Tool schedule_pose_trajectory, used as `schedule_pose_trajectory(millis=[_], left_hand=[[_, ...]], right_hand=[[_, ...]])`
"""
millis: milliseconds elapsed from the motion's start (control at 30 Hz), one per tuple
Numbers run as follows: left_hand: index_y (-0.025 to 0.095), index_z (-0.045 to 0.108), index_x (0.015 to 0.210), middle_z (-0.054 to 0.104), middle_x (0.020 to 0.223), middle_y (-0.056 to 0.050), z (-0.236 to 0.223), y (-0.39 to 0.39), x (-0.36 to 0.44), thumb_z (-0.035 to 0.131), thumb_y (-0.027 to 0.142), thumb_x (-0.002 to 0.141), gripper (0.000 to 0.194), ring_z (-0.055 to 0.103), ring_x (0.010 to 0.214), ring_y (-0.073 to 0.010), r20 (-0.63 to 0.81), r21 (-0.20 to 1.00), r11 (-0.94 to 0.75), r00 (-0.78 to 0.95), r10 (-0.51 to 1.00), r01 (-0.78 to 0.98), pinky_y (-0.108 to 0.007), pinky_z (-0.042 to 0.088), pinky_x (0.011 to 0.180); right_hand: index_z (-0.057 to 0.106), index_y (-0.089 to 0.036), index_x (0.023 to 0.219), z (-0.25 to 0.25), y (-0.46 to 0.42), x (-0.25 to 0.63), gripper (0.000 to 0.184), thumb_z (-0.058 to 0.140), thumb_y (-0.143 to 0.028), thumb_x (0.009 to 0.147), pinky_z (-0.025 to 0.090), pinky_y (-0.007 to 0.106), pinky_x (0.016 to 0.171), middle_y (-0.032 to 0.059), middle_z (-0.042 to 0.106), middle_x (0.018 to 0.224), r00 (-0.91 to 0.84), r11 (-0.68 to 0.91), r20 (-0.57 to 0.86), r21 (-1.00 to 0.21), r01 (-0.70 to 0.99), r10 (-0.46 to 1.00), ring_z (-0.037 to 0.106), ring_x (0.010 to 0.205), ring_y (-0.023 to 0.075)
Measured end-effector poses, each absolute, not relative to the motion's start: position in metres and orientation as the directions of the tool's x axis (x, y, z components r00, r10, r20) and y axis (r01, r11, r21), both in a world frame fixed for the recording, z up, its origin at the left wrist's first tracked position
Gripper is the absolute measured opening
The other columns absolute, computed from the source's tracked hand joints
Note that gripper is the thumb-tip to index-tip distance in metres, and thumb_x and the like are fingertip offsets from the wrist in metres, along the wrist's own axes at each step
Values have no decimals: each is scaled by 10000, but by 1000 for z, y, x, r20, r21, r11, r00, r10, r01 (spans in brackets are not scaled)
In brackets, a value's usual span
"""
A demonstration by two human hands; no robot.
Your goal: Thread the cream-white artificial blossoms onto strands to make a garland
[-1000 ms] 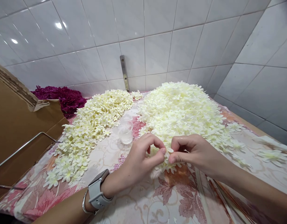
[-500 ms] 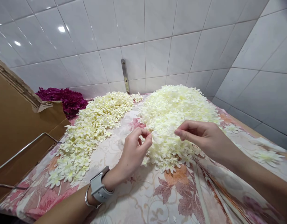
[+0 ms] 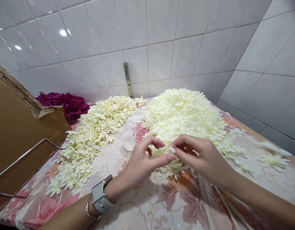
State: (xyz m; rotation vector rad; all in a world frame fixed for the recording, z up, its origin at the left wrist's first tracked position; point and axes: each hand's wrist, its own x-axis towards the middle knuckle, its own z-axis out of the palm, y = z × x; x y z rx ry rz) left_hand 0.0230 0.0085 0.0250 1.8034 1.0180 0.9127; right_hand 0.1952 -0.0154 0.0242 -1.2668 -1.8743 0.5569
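Observation:
In front of the larger pile of pale artificial flowers [image 3: 185, 111], my two hands meet at the fingertips. My right hand [image 3: 202, 156] pinches a small white flower [image 3: 172, 149] between thumb and forefinger; most of this piece is hidden. Beside it, my left hand [image 3: 147, 156] has its thumb and forefinger apart, close to the flower on either side. I cannot tell whether the left thumb touches it. A grey-banded watch [image 3: 102, 196] and a bangle are on the left wrist. Behind the left hand stands a clear plastic cup [image 3: 129, 139].
A second pile of cream flowers [image 3: 97, 124] spreads along the left. Purple artificial flowers [image 3: 66, 103] lie behind a cardboard box [image 3: 25, 127] with a metal wire rod. Loose large petals [image 3: 273, 159] lie at right on the floral tablecloth [image 3: 147, 204]. Tiled walls close off the back and right.
My hands have come together from either side, and the left has opened its pinch. The white flower now shows at my right fingertips. The clear cup has come into view behind the left hand.

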Motion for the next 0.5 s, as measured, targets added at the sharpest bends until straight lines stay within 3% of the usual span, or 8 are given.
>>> schedule_pose_trajectory(millis=[133,233,500], left_hand=[[188,615,793,630,812,0,25,8,23,602,277,787,90,548,729,-132,204,886,-350,422,883,304,-241,395,625],[180,639,794,638,802,-12,25,10,23,543,257,824,127,558,748,-144,213,884,-361,432,877,296,-248,397,635],[185,624,720,634,738,5,26,12,22,528,271,831,170,568,730,-144,161,928,-300,488,858,222,-247,415,654]], right_hand=[[607,-198,740,28,-14,197,188,507,-325,836,349,235,479,-5,555,615,-195,310,247,-832,459,949,453,538,111],[617,-200,753,29,-13,198,232,527,-402,824,356,235,489,-5,546,651,-219,234,162,-902,362,962,455,558,113],[610,-185,740,29,-9,200,225,589,-404,785,389,229,554,-6,527,658,-354,66,-2,-981,182,935,488,618,113]])
